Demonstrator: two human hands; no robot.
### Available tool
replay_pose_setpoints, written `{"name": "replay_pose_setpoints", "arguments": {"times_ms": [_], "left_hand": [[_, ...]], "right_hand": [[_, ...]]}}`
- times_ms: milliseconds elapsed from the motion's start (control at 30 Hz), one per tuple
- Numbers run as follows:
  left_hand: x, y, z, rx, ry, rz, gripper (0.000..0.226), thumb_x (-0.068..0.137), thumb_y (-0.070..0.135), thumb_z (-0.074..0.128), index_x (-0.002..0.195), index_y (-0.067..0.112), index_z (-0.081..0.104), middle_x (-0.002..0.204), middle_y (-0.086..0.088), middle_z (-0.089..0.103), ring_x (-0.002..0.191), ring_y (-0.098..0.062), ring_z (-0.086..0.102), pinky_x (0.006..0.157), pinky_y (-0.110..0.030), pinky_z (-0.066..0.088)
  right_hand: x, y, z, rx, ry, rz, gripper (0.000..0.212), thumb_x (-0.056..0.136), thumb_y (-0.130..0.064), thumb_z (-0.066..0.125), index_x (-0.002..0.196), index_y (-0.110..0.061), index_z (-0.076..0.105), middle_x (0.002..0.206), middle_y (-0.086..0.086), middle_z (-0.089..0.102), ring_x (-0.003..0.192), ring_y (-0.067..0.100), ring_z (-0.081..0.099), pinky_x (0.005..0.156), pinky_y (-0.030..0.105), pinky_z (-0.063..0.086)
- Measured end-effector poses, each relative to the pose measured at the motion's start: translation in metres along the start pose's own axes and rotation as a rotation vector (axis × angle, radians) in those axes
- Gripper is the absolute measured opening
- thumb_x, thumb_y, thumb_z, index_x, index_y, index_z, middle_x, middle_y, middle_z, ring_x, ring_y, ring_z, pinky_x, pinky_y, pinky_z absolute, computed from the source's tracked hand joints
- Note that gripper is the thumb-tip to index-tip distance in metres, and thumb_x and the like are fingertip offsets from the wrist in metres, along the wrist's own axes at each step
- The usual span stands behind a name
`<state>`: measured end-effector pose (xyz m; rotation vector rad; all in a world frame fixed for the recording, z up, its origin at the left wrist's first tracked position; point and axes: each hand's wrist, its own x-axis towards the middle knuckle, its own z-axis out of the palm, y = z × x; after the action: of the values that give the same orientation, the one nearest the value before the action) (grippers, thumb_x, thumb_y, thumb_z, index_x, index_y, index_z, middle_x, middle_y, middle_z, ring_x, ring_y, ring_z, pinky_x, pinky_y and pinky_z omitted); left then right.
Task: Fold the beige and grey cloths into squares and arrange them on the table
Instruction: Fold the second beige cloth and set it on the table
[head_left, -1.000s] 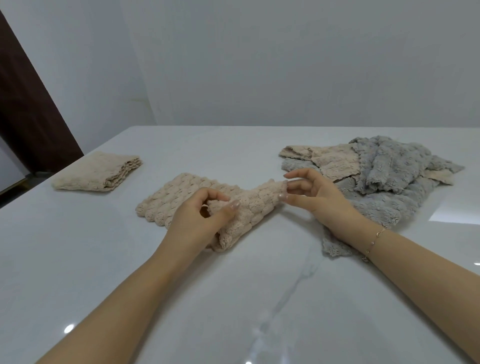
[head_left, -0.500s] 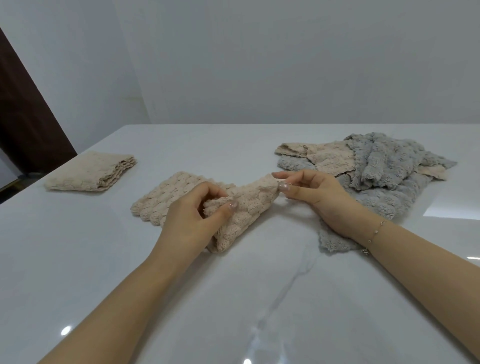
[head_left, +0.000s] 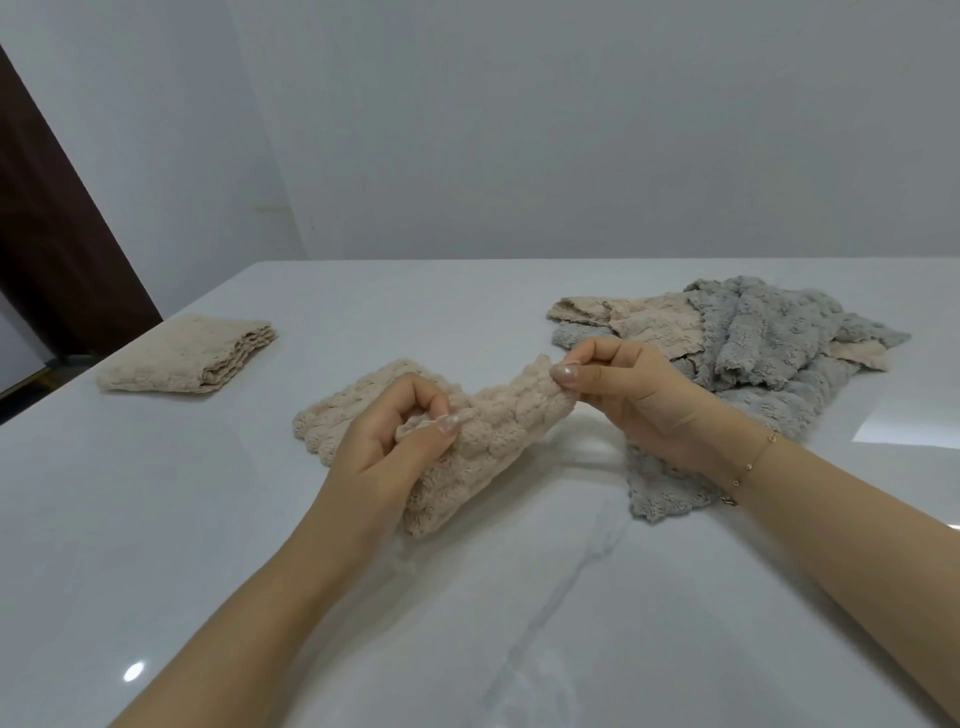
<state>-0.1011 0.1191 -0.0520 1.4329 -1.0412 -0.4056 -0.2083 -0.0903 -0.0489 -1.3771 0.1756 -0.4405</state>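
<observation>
A: Beige cloth (head_left: 488, 431) status: located at table centre, partly lifted off the white table (head_left: 156, 519). Its far-left portion lies flat on the surface; its near and right portions are raised.

B: Hand states?

A: Left hand (head_left: 384, 447) pinches the cloth's near edge between thumb and curled fingers. Right hand (head_left: 623, 395) pinches the cloth's upper right corner between thumb and forefinger, remaining fingers curled. The fabric spans between the two grips.

B: Surrounding items, by clock position from the held cloth?

A: At 2 o'clock: unfolded pile (head_left: 753, 353) of grey and beige cloths, crumpled and overlapping. One grey cloth extends from the pile toward 4 o'clock, passing beneath the right wrist. A thin bracelet (head_left: 753, 462) sits on that wrist.

B: And on the left?

A: At 10 o'clock, well apart: folded beige cloth (head_left: 187, 356), squared, lying flat near the table's left edge. Beyond it, a dark door (head_left: 57, 260) meets the grey wall.
</observation>
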Motion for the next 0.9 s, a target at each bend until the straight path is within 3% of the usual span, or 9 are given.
{"name": "replay_pose_setpoints", "arguments": {"times_ms": [100, 167, 233, 367, 467, 533, 600, 767, 900], "left_hand": [[-0.001, 0.001, -0.006, -0.002, 0.088, 0.015, 0.019, 0.074, 0.039, 0.057, 0.074, 0.021, 0.051, 0.075, -0.016, 0.053, 0.079, -0.017, 0.042, 0.065, -0.030, 0.036], [0.000, 0.002, -0.008, -0.035, 0.118, -0.014, 0.023, 0.071, 0.039, 0.059, 0.074, 0.018, 0.050, 0.085, -0.025, 0.057, 0.082, -0.020, 0.043, 0.068, -0.039, 0.032], [0.000, 0.002, -0.010, -0.050, 0.122, -0.025, 0.019, 0.068, 0.038, 0.059, 0.069, 0.021, 0.050, 0.066, -0.010, 0.052, 0.070, -0.020, 0.038, 0.062, -0.039, 0.028], [0.001, 0.002, -0.014, -0.085, 0.081, -0.049, 0.013, 0.072, 0.025, 0.060, 0.066, 0.021, 0.049, 0.058, 0.005, 0.038, 0.055, -0.014, 0.031, 0.050, -0.028, 0.026], [0.000, 0.002, -0.016, -0.091, 0.063, -0.041, 0.014, 0.073, 0.028, 0.060, 0.069, 0.020, 0.050, 0.056, 0.007, 0.038, 0.054, -0.019, 0.030, 0.050, -0.028, 0.024], [0.000, 0.002, -0.017, -0.074, 0.073, -0.028, 0.019, 0.071, 0.035, 0.060, 0.071, 0.019, 0.050, 0.064, -0.012, 0.037, 0.062, -0.027, 0.031, 0.056, -0.039, 0.022], [0.001, 0.002, -0.018, -0.052, 0.110, -0.028, 0.018, 0.073, 0.034, 0.061, 0.071, 0.019, 0.051, 0.068, -0.018, 0.035, 0.067, -0.024, 0.033, 0.058, -0.039, 0.024], [0.003, 0.000, -0.020, 0.006, 0.192, -0.023, 0.015, 0.078, 0.029, 0.063, 0.073, 0.016, 0.056, 0.066, -0.007, 0.043, 0.059, -0.020, 0.035, 0.050, -0.025, 0.029], [0.004, -0.001, -0.021, 0.033, 0.257, -0.022, 0.014, 0.074, 0.033, 0.071, 0.072, 0.023, 0.062, 0.064, -0.006, 0.048, 0.062, -0.023, 0.037, 0.054, -0.029, 0.031]], "right_hand": [[-0.002, -0.004, 0.001, -0.032, -0.032, -0.021, 0.017, 0.069, 0.001, 0.072, 0.062, -0.014, 0.067, 0.062, 0.000, 0.066, 0.063, 0.010, 0.062, 0.069, 0.016, 0.051], [-0.003, -0.006, 0.003, -0.053, -0.080, -0.028, 0.014, 0.070, 0.001, 0.069, 0.070, -0.012, 0.065, 0.066, 0.000, 0.065, 0.065, 0.011, 0.061, 0.071, 0.017, 0.050], [-0.006, -0.008, 0.005, -0.105, -0.131, -0.044, 0.020, 0.069, 0.004, 0.069, 0.081, -0.010, 0.064, 0.078, 0.000, 0.065, 0.071, 0.012, 0.062, 0.073, 0.020, 0.050], [-0.011, -0.016, 0.008, -0.268, -0.200, -0.005, 0.027, 0.068, 0.000, 0.073, 0.093, -0.010, 0.074, 0.104, 0.007, 0.072, 0.094, 0.016, 0.067, 0.082, 0.022, 0.051], [-0.011, -0.018, 0.006, -0.281, -0.187, 0.021, 0.026, 0.061, -0.014, 0.082, 0.087, -0.014, 0.078, 0.086, 0.007, 0.075, 0.084, 0.014, 0.069, 0.081, 0.019, 0.050], [-0.011, -0.017, 0.003, -0.289, -0.169, 0.015, 0.032, 0.058, -0.026, 0.083, 0.087, -0.013, 0.078, 0.084, 0.007, 0.075, 0.083, 0.015, 0.069, 0.081, 0.018, 0.050], [-0.010, -0.016, 0.001, -0.267, -0.138, -0.001, 0.038, 0.055, -0.029, 0.085, 0.086, -0.010, 0.077, 0.084, 0.008, 0.075, 0.083, 0.015, 0.069, 0.081, 0.018, 0.050], [-0.009, -0.012, 0.003, -0.271, -0.063, -0.024, 0.024, 0.063, -0.009, 0.076, 0.085, 0.000, 0.073, 0.079, 0.008, 0.074, 0.077, 0.017, 0.069, 0.081, 0.024, 0.054], [-0.011, -0.012, 0.008, -0.299, -0.051, -0.033, 0.020, 0.068, -0.004, 0.072, 0.087, 0.002, 0.067, 0.075, 0.007, 0.072, 0.073, 0.015, 0.068, 0.082, 0.023, 0.054]]}}
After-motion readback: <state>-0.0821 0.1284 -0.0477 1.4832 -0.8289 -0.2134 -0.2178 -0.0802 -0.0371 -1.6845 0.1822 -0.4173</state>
